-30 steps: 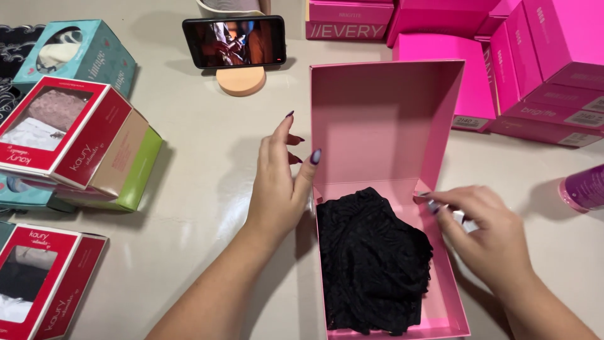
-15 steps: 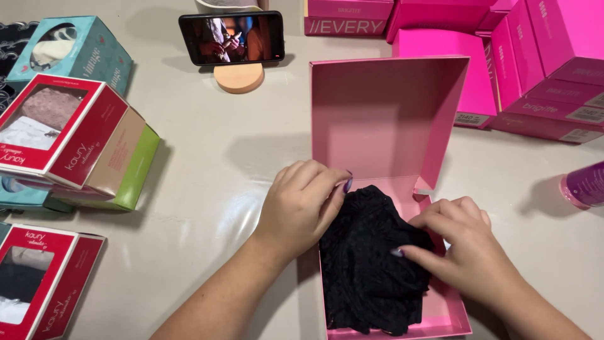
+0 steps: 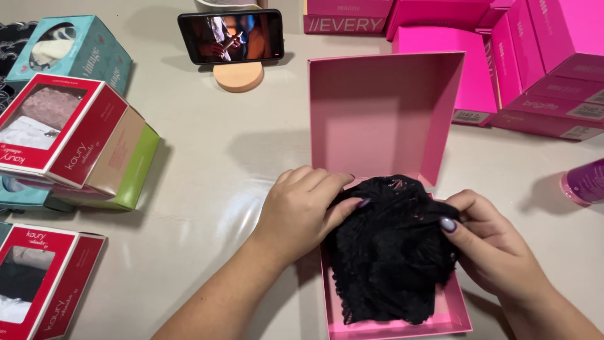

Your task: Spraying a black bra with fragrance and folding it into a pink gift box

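So lower middle of the frame there's an open pink cardboard box (image 3: 384, 113) with its lid standing up behind it, sitting on a pale beige counter (image 3: 207, 170). A bundle of black lace fabric (image 3: 387, 252) lies inside the box tray, filling most of it and bulging up over the rim a bit.

Left hand (image 3: 302, 211) comes in from the lower left and rests on the left edge of the lace, fingers (image 3: 321, 182) curled close together over it, thumb pressed into the fabric. Right hand (image 3: 491, 245) is at the lower right, fingers bent and bunched, pinching the right edge of the lace at the box wall.

Around it: a phone (image 3: 231, 36) propped sideways on a round peach stand (image 3: 238, 75) at upper middle, screen lit. Stack of red, tan and green window boxes (image 3: 75, 141) on the left, a teal window box (image 3: 75, 50) above them, another red window box (image 3: 44, 277) lower left. Bright pink boxes (image 3: 535, 63) piled in the upper right, and a purple bottle (image 3: 585, 182) lying at the right edge.
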